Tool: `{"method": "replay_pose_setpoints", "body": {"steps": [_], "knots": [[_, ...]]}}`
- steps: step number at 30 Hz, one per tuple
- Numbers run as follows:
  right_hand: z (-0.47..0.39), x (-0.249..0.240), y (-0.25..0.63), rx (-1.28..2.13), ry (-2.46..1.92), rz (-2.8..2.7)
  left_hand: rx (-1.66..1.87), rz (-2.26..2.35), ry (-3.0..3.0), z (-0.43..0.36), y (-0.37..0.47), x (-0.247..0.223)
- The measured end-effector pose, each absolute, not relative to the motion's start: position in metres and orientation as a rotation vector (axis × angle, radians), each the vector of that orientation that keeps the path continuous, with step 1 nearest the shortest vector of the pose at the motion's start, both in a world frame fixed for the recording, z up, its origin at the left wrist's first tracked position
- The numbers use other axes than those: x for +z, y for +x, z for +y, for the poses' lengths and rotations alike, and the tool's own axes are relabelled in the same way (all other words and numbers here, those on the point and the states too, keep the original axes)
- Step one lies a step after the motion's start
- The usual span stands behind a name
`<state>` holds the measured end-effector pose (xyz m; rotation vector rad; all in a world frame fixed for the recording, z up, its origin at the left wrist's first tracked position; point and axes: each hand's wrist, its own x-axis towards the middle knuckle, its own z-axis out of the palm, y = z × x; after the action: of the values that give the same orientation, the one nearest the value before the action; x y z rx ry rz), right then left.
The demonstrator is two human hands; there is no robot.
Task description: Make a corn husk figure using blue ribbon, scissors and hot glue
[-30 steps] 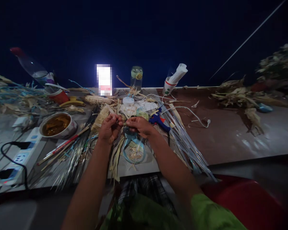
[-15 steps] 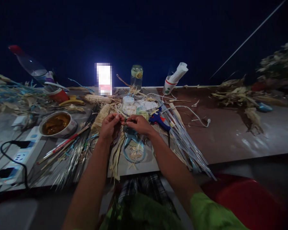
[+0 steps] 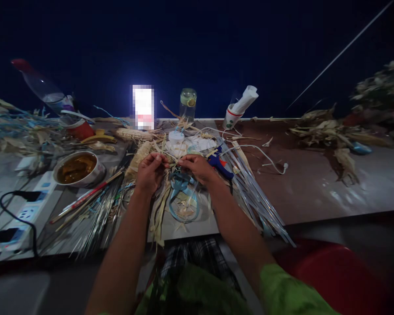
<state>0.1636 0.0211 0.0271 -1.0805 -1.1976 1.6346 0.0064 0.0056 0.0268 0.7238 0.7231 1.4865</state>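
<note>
The largest thing is the long surface [image 3: 308,188], greyish at the left and brown toward the right. At its far right lies a heap of dry, tan plant husks [image 3: 328,131]. A bundle of long, clear, shiny rods [image 3: 259,197] slants toward the near edge, right of the hands. At the left stand a long white power strip [image 3: 33,214] and, beside it, a pale round bowl [image 3: 99,171] of brown liquid.

In the middle, the left hand [image 3: 149,173] and the right hand [image 3: 197,168] face each other, nearly touching. Each is narrowed to a thumb-and-finger pinch, and a thin, pale, fibrous strip [image 3: 172,164] seems to run between the two sets of fingertips. Its exact ends are too small to tell. Just beside the right hand is a blue glue gun [image 3: 220,164] with an orange trigger; nearer the person, below the fingers, lies a light blue ribbon [image 3: 178,186] with a loop.

Handling so slight a piece well likely calls for light pinches set close together, with one hand steadying while the other makes small turns. Dry fibre may split if pulled hard, so gentle, even tension looks wiser. Holding it slightly clear of the ribbon should lessen snagging, and the right wrist is best kept off the gun, which could be hot.
</note>
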Motion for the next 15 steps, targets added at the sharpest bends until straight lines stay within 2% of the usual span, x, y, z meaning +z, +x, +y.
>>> {"method": "replay_pose_setpoints", "body": {"steps": [8, 15], "knots": [[0.0217, 0.0255, 0.1636, 1.473, -1.113, -1.378, 1.504, 0.783, 0.756, 0.0064, 0.0067, 0.0242], [0.0188, 0.0242, 0.1591, 0.819, -1.09, -1.863, 1.525, 0.788, 0.793, 0.0083, 0.0084, 0.0208]]}}
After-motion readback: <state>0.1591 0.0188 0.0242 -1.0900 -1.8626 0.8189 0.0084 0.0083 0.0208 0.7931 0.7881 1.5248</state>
